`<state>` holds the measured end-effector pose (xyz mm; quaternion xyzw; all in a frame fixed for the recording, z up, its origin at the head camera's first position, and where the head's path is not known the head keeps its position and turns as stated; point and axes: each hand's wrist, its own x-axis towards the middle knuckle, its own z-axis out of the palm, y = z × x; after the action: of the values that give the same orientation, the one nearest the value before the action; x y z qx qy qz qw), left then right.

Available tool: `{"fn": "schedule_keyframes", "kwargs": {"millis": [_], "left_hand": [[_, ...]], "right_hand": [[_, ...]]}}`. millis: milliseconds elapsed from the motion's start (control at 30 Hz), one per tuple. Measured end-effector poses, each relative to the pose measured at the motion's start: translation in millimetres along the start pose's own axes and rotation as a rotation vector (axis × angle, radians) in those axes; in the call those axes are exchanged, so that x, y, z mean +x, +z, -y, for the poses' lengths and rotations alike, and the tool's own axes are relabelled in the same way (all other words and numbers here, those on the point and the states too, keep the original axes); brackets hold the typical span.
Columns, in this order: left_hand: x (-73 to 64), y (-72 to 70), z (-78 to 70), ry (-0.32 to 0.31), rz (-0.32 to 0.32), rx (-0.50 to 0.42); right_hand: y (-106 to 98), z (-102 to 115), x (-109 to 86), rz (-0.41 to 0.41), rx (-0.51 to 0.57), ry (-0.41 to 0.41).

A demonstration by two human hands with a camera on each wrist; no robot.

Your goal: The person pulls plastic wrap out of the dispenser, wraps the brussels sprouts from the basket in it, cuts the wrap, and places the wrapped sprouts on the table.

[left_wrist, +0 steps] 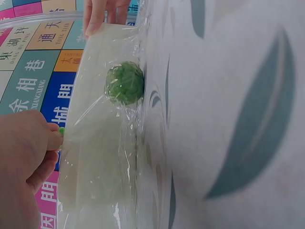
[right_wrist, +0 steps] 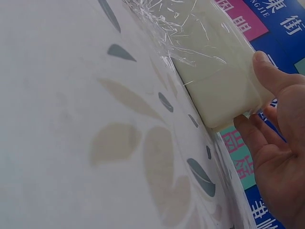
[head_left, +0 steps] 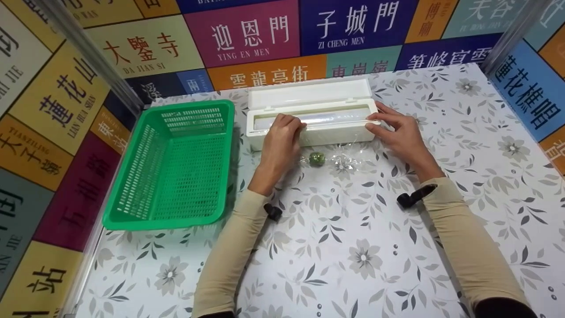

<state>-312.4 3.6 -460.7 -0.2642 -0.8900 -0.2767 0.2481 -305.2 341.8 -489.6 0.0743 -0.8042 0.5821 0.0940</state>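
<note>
A long white cling film box (head_left: 335,134) lies across the table, its lid (head_left: 311,93) tipped back and a film roll (head_left: 329,117) showing inside. Clear cling film (head_left: 348,161) hangs from the box's front edge onto the table. A small round green item (left_wrist: 125,83), apparently a vegetable or fruit, lies under or in the film just before the box. Over the left part of the front edge, my left hand (head_left: 281,139) pinches a small green piece (left_wrist: 61,130), mostly hidden by the fingers. My right hand (head_left: 399,132) grips the box's right end between thumb and fingers.
On the left stands a green plastic basket (head_left: 227,176) with perforated walls. The table (head_left: 318,247) has a flowered white cover. Panels with printed signs (head_left: 247,35) rise behind and at both sides.
</note>
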Motion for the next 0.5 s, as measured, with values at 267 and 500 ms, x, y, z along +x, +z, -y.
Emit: {"fn": "schedule_keyframes", "kwargs": {"millis": [267, 500], "left_hand": [[-4.2, -3.3, 8.5, 0.005, -0.05, -0.026], [-7.1, -7.2, 12.6, -0.018, -0.039, -0.025]], "right_hand": [[0, 1, -0.5, 0.005, 0.004, -0.017], [0, 1, -1.5, 0.005, 0.008, -0.019]]}}
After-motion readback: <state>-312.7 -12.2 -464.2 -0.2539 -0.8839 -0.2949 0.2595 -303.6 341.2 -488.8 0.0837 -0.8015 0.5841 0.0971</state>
